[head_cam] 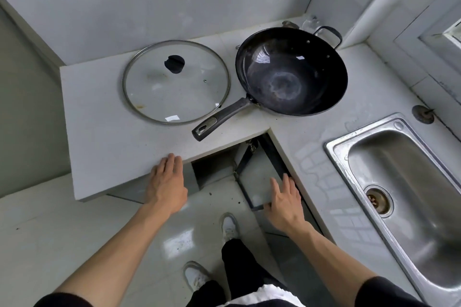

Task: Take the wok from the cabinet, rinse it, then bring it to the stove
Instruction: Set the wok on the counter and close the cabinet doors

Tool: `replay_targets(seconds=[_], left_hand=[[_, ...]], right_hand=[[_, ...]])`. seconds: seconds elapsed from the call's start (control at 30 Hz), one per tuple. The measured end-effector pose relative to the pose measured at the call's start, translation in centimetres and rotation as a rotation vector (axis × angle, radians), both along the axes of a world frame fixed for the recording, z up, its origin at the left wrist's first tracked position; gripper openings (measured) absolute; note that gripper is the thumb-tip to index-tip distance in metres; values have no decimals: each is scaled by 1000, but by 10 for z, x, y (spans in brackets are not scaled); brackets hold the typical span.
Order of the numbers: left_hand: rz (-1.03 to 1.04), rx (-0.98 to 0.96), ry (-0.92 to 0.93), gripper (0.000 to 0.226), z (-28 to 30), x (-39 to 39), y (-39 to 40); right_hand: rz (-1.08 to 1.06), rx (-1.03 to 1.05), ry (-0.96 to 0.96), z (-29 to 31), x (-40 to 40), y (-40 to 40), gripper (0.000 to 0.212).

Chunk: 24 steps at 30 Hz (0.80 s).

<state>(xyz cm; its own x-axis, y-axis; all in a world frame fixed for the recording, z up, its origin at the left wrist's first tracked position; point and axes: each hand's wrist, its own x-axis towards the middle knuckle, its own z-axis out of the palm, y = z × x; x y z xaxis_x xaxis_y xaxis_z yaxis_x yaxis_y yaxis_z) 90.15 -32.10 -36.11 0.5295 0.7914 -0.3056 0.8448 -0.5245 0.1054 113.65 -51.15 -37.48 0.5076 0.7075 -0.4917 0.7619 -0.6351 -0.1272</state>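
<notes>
A black wok [291, 72] with a long handle sits on the white countertop [104, 127] in the corner, handle pointing toward me. A glass lid [175, 82] with a black knob lies flat to its left. Below the counter a cabinet door [257, 177] with a dark frame stands partly open. My right hand [287, 203] rests flat against that door's outer edge, fingers spread. My left hand [167, 182] lies at the counter's front edge over another cabinet door, fingers extended and holding nothing.
A stainless steel sink [409, 182] with a drain is set into the counter at the right. A round metal plug [422, 114] sits behind it. White tiled walls enclose the corner. My legs and white shoes [229, 228] stand on the glossy floor.
</notes>
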Motion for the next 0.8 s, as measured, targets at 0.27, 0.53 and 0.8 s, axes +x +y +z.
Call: replay_targets(seconds=[0.27, 0.53, 0.8], left_hand=[[-17, -10, 50, 85, -3, -1, 0], [0, -43, 2, 89, -1, -1, 0], [12, -50, -18, 91, 4, 1, 2]], right_hand=[[-59, 9, -88, -1, 1, -3, 79], [-87, 46, -62, 0, 2, -2, 85], [-51, 117, -18, -6, -15, -4, 85]])
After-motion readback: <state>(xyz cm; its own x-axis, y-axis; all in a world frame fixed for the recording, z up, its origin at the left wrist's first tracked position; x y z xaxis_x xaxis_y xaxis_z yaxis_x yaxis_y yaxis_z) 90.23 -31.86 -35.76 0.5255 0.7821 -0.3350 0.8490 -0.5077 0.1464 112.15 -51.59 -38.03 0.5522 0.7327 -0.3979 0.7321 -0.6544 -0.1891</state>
